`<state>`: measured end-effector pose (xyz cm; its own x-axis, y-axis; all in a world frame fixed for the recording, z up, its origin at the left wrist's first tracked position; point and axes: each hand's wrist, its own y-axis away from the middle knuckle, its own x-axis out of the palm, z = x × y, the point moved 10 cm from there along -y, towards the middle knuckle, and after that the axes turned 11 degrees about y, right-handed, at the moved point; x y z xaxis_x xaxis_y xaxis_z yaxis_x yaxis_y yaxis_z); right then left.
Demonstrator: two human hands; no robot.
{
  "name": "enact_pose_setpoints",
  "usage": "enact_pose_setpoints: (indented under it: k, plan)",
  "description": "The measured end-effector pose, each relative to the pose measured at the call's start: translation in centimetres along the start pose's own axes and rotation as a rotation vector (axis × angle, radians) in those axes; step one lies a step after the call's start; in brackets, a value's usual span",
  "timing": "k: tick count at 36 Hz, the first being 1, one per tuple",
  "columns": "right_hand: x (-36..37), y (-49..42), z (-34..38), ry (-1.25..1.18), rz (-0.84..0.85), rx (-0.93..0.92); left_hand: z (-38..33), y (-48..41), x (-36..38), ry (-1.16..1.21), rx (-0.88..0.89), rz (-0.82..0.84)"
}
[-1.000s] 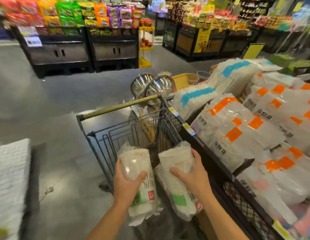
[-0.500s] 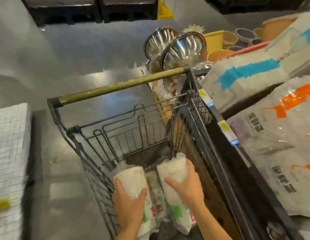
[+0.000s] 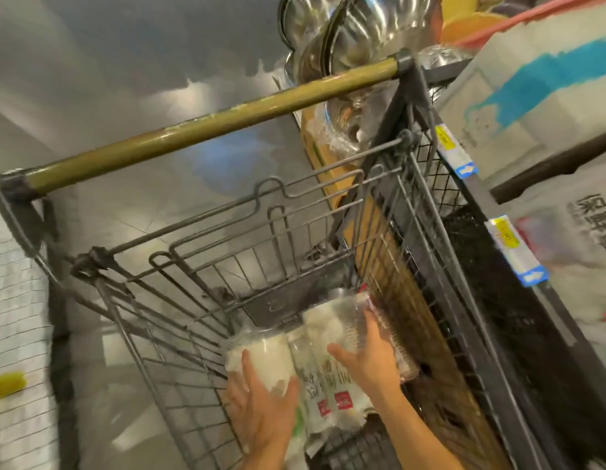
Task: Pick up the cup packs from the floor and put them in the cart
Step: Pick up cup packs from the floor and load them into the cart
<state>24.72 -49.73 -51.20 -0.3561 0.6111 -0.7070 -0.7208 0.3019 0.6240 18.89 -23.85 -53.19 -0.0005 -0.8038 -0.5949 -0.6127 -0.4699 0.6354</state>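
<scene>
Both of my hands are low inside a grey wire shopping cart (image 3: pixel 206 266) with an olive handle bar. My left hand (image 3: pixel 260 408) grips a clear-wrapped pack of white cups (image 3: pixel 260 357) at the cart's bottom. My right hand (image 3: pixel 369 364) holds a second cup pack (image 3: pixel 332 327) against the cart's right wall. Between them lies a third pack (image 3: pixel 323 395) with red labels, resting on the cart floor. Whether the held packs touch the floor of the cart I cannot tell.
A dark wire shelf (image 3: pixel 498 300) with yellow price tags runs close along the cart's right side, stacked with white bags (image 3: pixel 566 215) marked blue and orange. Shiny steel bowls (image 3: pixel 362 32) sit beyond the handle. A white gridded box (image 3: pixel 13 300) stands on the left on the grey floor.
My hands have lowered both cup packs from above the cart rim down to its bottom. The view has tilted downward and closer to the cart.
</scene>
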Motion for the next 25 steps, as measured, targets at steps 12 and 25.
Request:
enact_pose_setpoints:
  k: [12, 25]
  plan:
    - [-3.4, 3.5, -0.2, -0.033, -0.096, -0.054, -4.1, 1.2, -0.3, -0.163, 0.180, 0.085]
    - [-19.6, 18.5, -7.4, 0.155, -0.388, 0.115, -23.3, 22.0, 7.1, -0.762, 1.191, 0.530]
